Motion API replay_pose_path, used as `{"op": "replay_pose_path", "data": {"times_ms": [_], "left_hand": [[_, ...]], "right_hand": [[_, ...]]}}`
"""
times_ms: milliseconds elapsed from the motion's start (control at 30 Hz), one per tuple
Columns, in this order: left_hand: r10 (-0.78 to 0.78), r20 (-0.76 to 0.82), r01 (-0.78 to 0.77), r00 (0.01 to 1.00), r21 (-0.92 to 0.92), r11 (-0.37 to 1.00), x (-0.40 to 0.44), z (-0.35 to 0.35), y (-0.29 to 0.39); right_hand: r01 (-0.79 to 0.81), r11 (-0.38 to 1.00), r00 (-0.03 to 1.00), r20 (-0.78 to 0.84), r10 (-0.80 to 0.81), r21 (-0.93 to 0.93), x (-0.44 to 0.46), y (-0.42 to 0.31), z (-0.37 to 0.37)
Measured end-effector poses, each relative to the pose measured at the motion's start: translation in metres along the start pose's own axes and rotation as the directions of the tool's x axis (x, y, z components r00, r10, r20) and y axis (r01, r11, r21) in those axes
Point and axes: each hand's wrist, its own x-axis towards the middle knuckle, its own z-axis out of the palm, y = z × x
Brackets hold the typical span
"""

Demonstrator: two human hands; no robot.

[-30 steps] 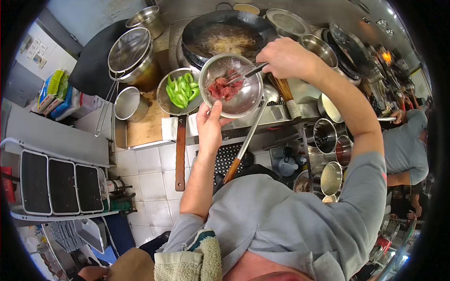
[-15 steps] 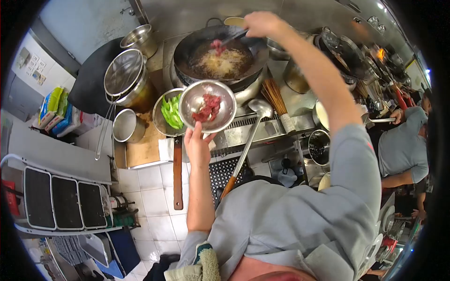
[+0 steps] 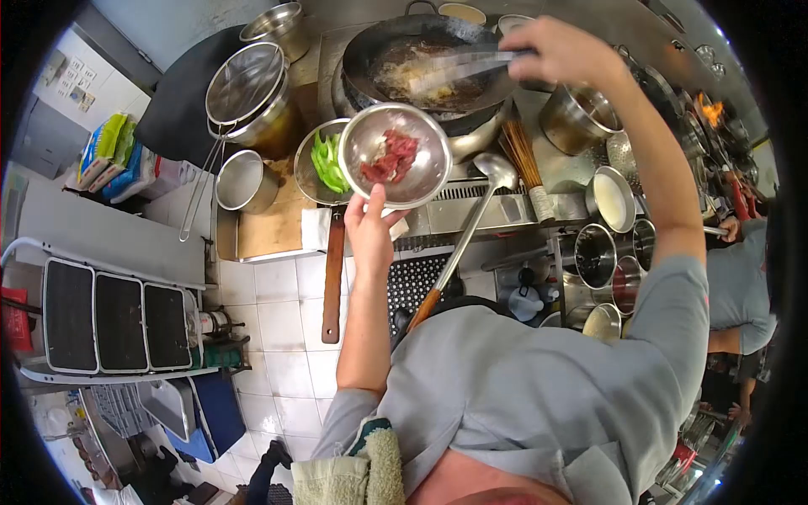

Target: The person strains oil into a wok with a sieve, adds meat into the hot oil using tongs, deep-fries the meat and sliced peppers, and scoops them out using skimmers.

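Note:
My left hand [image 3: 370, 234] holds a steel mixing bowl [image 3: 358, 139] by its near rim, just in front of the wok. Strips of raw red meat [image 3: 397, 155] lie inside, tilted toward me. Over the black wok [image 3: 364, 63], my right hand [image 3: 560, 55] is closed on metal tongs [image 3: 471, 67], smeared by motion. Their tips reach above pale frothy oil [image 3: 400, 74]; whether they pinch anything cannot be made out. Beside the bowl, sliced green peppers [image 3: 328, 164] sit in a round wood-handled pan or strainer [image 3: 303, 168], partly covered by the bowl.
A long ladle [image 3: 497, 171] rests across the stove edge beside a bamboo brush [image 3: 522, 160]. On the left stand a mesh strainer [image 3: 244, 84] over a pot and an empty steel pot [image 3: 240, 181]. Ingredient containers [image 3: 596, 257] fill the right, where another person [image 3: 736, 278] stands.
My right hand has moved right and lower relative to the wok, with the tongs now blurred. Meat seen at the tongs' tips earlier no longer shows there. The whole view has shifted.

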Motion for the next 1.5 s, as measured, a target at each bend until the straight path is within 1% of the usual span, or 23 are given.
{"op": "replay_pose_path", "data": {"times_ms": [67,100,167,200,300,367,400,467,567,633,700,800,833,900,967,1033,1100,1167,1200,1300,1367,1400,1500], "left_hand": [[0.025,0.053,-0.026,0.998,0.020,0.999,-0.002,0.009,0.001],[0.037,0.082,-0.039,0.996,0.021,0.999,-0.005,0.014,0.000],[0.025,0.090,-0.029,0.996,0.034,0.999,-0.005,0.022,-0.005],[0.023,0.085,-0.028,0.996,0.058,0.998,-0.005,0.025,-0.005],[-0.024,0.086,0.023,0.996,0.022,1.000,0.002,0.022,-0.013],[-0.031,0.092,0.030,0.995,0.021,0.999,0.006,0.018,-0.015],[-0.046,0.063,0.045,0.997,0.021,0.999,0.008,0.018,-0.016],[-0.066,0.073,0.066,0.995,-0.003,0.998,0.009,0.019,-0.013],[-0.086,0.017,0.086,0.996,-0.013,0.996,0.005,0.015,-0.011],[-0.086,0.015,0.087,0.996,-0.038,0.996,0.002,0.009,-0.010],[-0.062,-0.025,0.062,0.998,-0.032,0.998,-0.003,0.007,-0.009],[-0.055,-0.016,0.054,0.998,-0.036,0.998,-0.008,0.008,-0.005],[-0.055,-0.017,0.054,0.998,-0.033,0.998,-0.009,0.009,-0.002],[-0.050,-0.020,0.051,0.999,0.006,0.999,-0.013,0.009,0.002],[-0.048,-0.023,0.048,0.999,0.008,0.999,-0.012,0.007,-0.002],[-0.034,-0.027,0.034,0.999,0.001,0.999,-0.010,0.007,-0.006],[-0.014,0.017,0.014,1.000,0.033,0.999,-0.007,0.010,-0.007],[0.003,0.108,-0.005,0.994,0.020,1.000,-0.012,0.019,-0.004],[0.011,0.126,-0.013,0.992,0.021,1.000,-0.014,0.023,-0.005],[0.013,0.144,-0.014,0.989,0.006,1.000,-0.012,0.032,-0.010],[0.014,0.138,-0.015,0.990,0.006,1.000,-0.008,0.029,-0.014],[-0.009,0.124,0.010,0.992,0.000,1.000,-0.005,0.024,-0.019],[-0.054,0.074,0.056,0.996,-0.015,0.998,-0.004,0.019,-0.019]], "right_hand": [[0.153,0.961,0.984,-0.053,-0.169,-0.231,-0.019,-0.012,0.038],[0.118,0.939,0.993,0.011,-0.121,-0.324,-0.022,-0.024,0.053],[0.070,0.919,0.986,0.167,-0.005,-0.387,-0.014,-0.033,0.067],[0.059,0.918,0.986,0.165,0.006,-0.391,-0.017,-0.032,0.063],[0.048,0.925,0.989,-0.109,-0.096,-0.377,-0.021,-0.023,0.038],[-0.028,0.934,0.990,-0.142,-0.024,-0.355,-0.015,-0.009,0.011],[-0.036,0.932,0.989,-0.149,-0.019,-0.360,-0.016,-0.014,-0.005],[-0.176,0.931,0.983,-0.103,0.151,-0.319,-0.013,-0.026,-0.035],[-0.146,0.923,0.981,-0.171,0.089,-0.357,0.022,0.036,0.000],[-0.225,0.864,0.966,0.012,0.258,-0.451,0.048,0.052,0.030],[-0.278,0.845,0.933,0.081,0.351,-0.457,0.064,0.072,0.072],[-0.349,0.837,0.925,-0.012,0.380,-0.422,0.069,0.097,0.100],[-0.349,0.838,0.925,-0.011,0.380,-0.419,0.068,0.097,0.091],[-0.468,0.827,0.883,-0.117,0.455,-0.310,0.061,0.097,0.059],[-0.405,0.892,0.910,-0.186,0.370,-0.203,0.036,0.075,0.023],[-0.160,0.983,0.967,-0.216,0.137,-0.092,0.010,0.054,0.008],[-0.105,0.994,0.994,0.032,0.106,-0.022,-0.013,0.017,0.008],[0.099,0.973,0.995,-0.007,-0.103,-0.208,-0.033,-0.016,0.036],[0.078,0.958,0.995,0.075,-0.060,-0.275,-0.033,-0.025,0.050],[0.066,0.962,0.973,0.230,-0.003,-0.266,-0.023,-0.038,0.059],[-0.005,0.965,0.999,0.030,0.013,-0.263,-0.022,-0.025,0.048],[0.074,0.965,0.995,-0.046,-0.089,-0.252,-0.021,-0.013,0.038],[-0.073,0.982,0.997,-0.038,0.067,-0.173,-0.012,-0.001,-0.007]]}}
